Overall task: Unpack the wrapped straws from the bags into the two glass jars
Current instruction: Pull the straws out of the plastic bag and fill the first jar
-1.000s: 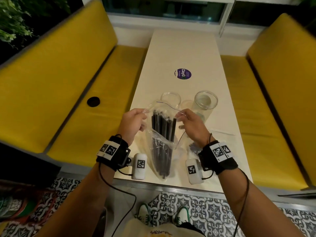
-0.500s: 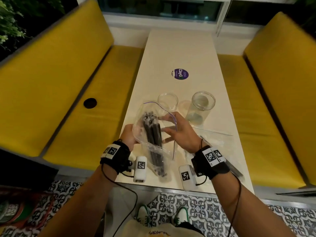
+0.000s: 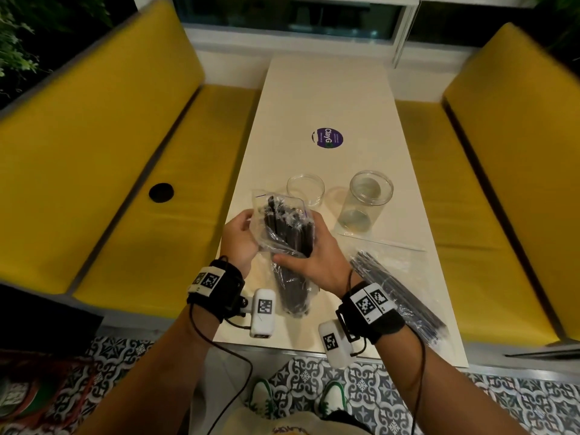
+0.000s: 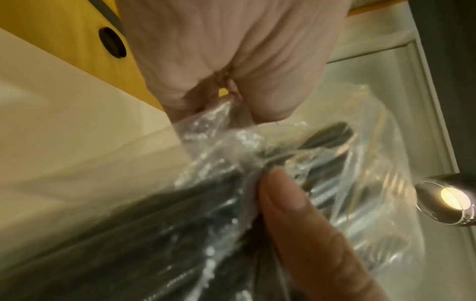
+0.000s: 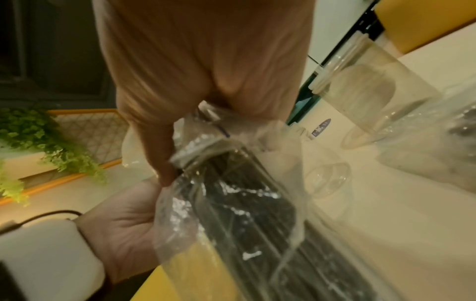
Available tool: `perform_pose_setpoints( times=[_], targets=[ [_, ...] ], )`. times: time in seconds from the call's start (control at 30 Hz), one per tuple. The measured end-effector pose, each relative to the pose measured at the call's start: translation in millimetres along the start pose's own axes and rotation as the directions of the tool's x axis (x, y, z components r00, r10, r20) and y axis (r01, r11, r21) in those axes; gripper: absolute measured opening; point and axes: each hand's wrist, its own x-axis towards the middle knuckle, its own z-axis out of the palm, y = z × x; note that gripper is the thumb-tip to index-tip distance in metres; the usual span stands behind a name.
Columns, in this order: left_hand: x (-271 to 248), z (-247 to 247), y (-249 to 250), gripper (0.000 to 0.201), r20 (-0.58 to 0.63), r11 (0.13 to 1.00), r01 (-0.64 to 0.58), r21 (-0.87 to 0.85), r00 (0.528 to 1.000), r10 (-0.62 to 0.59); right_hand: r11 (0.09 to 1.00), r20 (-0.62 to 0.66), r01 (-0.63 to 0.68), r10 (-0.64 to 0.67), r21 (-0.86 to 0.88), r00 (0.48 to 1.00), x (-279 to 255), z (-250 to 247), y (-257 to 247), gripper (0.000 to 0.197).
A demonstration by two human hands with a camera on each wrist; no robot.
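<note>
the right hand [image 5: 206, 67] fills the top of the right wrist view, its fingers curled round the upper part of a clear plastic bag [image 5: 296, 230] full of black wrapped straws [image 5: 252, 211]. one finger [image 5: 158, 154] runs down the bag's left side. the left hand [image 5: 123, 230] holds the bag from below left, palm up, with a white wrist device [image 5: 49, 256] beside it. behind, on the pale table [image 5: 412, 244], stand two glass jars: one [image 5: 371, 97] at upper right, the other [image 5: 327, 179] seen through the plastic. a purple sticker [image 5: 321, 127] lies farther off. green foliage [image 5: 38, 138] hangs at left
</note>
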Motion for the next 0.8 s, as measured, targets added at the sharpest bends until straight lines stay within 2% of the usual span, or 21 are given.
perform_pose_setpoints(
  times=[0.07, 0.13, 0.2, 0.23, 0.3, 0.4, 0.5, 0.57, 0.67, 0.8],
  targets=[
    [4.7, 0.4, 0.8, 0.026, -0.010, 0.997, 0.075, -0.022, 0.997, -0.076, 0.999, -0.013, 0.009, -0.008, 0.043, 1.000, 1.3, 0.8, 3.2, 0.102],
    [8.0, -1.0, 6.4, 0.013, 0.084, 0.978, 0.178, -0.106, 0.982, -0.169, 0.997, -0.007, 0.011, -0.010, 0.073, 1.000, 2.8, 0.9, 7.8, 0.102],
    [9.8, -0.3, 10.6, 0.023, 0.182, 0.950, 0.263, -0.167, 0.955, -0.233, 0.997, 0.000, 0.008, -0.008, 0.072, 1.000, 4.6, -1.4, 9.6, 0.094],
    [9.3, 1.0, 14.3, 0.019, 0.181, 0.951, 0.278, -0.136, 0.951, -0.252, 0.997, 0.004, 0.008, -0.008, 0.076, 1.000, 5.5, -2.7, 9.2, 0.091],
    [12.4, 2.8, 9.5, 0.028, 0.106, 0.959, 0.276, -0.068, 0.958, -0.268, 0.995, 0.019, 0.009, -0.011, 0.104, 1.000, 5.4, -5.0, 7.4, 0.088],
    [9.9, 4.4, 1.3, 0.019, 0.038, 0.965, 0.246, -0.093, 0.969, -0.243, 0.994, 0.038, 0.030, -0.034, 0.104, 0.999, 3.7, -4.7, 1.6, 0.089],
    [6.3, 4.7, 3.1, 0.026, 0.144, 0.971, 0.196, -0.138, 0.974, -0.176, 0.990, -0.039, 0.054, -0.049, 0.134, 0.998, 3.1, -4.8, -2.9, 0.090],
    [-1.7, 6.2, 10.9, 0.027, 0.253, 0.993, 0.108, -0.056, 0.963, -0.091, 0.975, -0.150, 0.055, -0.023, 0.214, 0.988, 3.9, -6.1, -5.1, 0.088],
    [-18.7, 7.9, 20.9, 0.030, 0.280, 0.994, -0.022, 0.105, 0.960, -0.008, 0.945, -0.212, 0.013, 0.060, 0.327, 0.975, 8.2, -6.6, -8.1, 0.089],
    [-36.2, 14.2, 30.4, 0.056, 0.397, 0.974, 0.158, -0.162, 0.914, -0.082, 0.905, -0.177, -0.062, 0.150, 0.422, 0.973, 15.8, -3.4, -8.4, 0.087]
  ],
)
